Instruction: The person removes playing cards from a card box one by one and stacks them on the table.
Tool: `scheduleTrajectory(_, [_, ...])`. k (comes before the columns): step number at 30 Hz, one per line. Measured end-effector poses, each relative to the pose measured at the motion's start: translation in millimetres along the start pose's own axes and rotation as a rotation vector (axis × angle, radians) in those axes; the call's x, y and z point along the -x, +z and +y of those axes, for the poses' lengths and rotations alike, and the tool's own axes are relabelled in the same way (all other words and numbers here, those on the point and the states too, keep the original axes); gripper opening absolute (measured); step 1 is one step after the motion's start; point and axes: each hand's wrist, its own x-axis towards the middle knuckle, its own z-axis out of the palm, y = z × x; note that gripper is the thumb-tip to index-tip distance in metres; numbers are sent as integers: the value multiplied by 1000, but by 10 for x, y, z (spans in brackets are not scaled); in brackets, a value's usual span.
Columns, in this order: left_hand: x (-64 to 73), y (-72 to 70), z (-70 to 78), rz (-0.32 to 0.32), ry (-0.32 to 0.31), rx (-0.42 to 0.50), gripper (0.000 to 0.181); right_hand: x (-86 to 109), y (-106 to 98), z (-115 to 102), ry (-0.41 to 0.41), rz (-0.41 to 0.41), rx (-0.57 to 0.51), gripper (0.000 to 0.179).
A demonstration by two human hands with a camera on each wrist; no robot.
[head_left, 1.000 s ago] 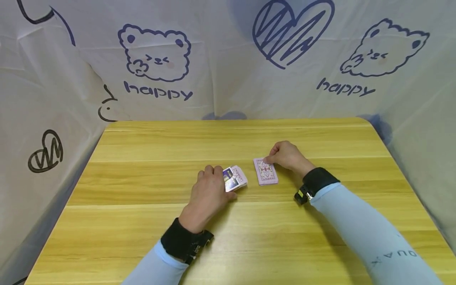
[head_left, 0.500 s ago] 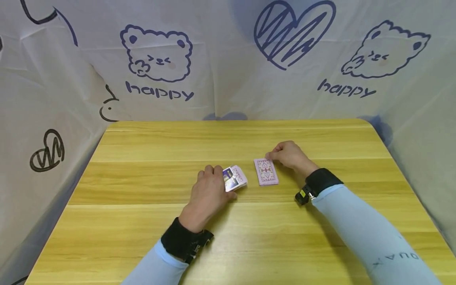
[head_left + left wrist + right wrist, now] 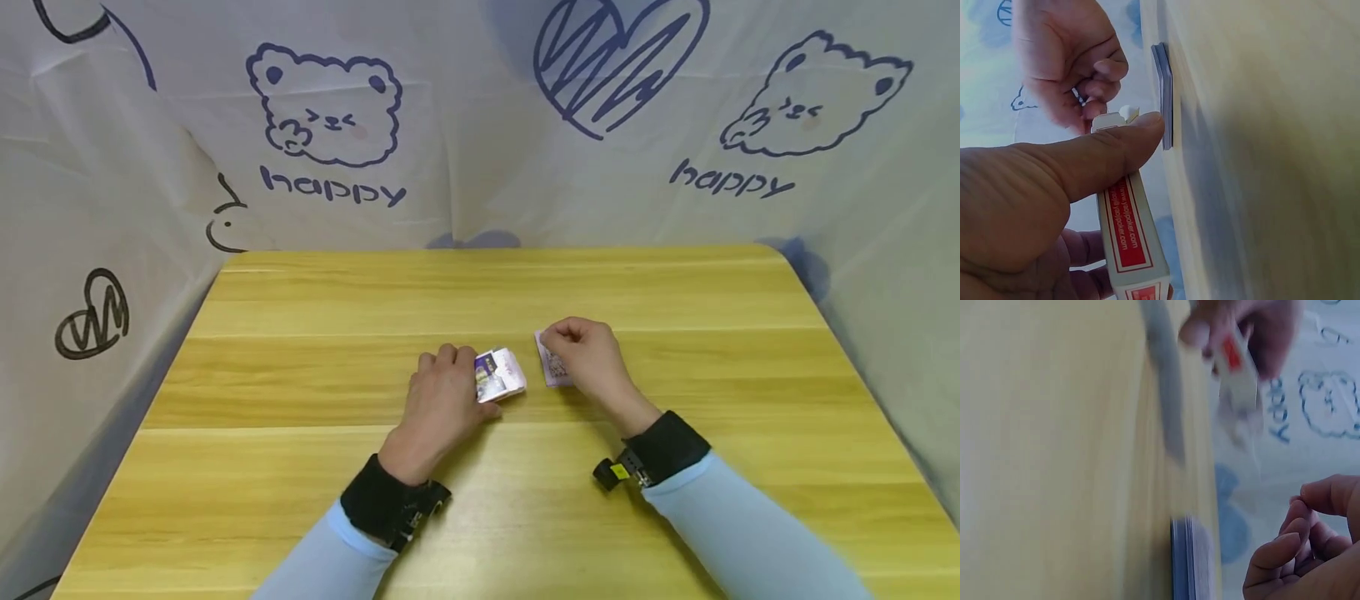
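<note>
My left hand [image 3: 444, 396] grips a white card box [image 3: 501, 377] with a purple printed picture. In the left wrist view, a red printed panel [image 3: 1127, 222] runs along the box's side, with the thumb across it and white flaps at its open end. Right of the box lies a deck of playing cards [image 3: 555, 368], flat on the table. A dark square pattern shows on its top, partly hidden. My right hand [image 3: 588, 354] hovers over the deck, fingers curled, thumb and forefinger tips together. Nothing shows between them in the right wrist view.
Both hands work above a yellow wood-grain table [image 3: 300, 292]. A white cloth [image 3: 480, 167] with drawn bears and hearts hangs behind it and at the sides.
My right hand has moved nearer and left, now covering part of the deck. The deck's top shows a dark square pattern instead of the floral back. The box's end now looks white.
</note>
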Motion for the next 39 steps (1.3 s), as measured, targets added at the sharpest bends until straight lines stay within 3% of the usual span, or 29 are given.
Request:
scheduleTrajectory(3, [6, 3, -1, 10, 14, -8, 76, 104, 128, -42, -8, -20, -26, 20])
scheduleTrajectory(7, [17, -5, 3, 13, 9, -5, 75, 200, 250, -47, -10, -33, 16, 16])
scheduleTrajectory(15, [20, -8, 12, 50, 50, -5, 73, 226, 331, -9, 6, -104, 42, 16])
scheduleTrajectory(21, [28, 0, 18, 61, 72, -12, 73, 171, 354, 21, 88, -172, -94, 10])
scheduleTrajectory(30, [24, -21, 9, 49, 20, -18, 74, 146, 304, -1, 171, -142, -173, 16])
scheduleTrajectory(34, [20, -21, -2, 55, 14, -22, 74, 136, 304, 0, 204, -122, -298, 17])
scheduleTrajectory(39, [14, -21, -20, 69, 10, -38, 76, 151, 327, -16, 235, -110, -423, 31])
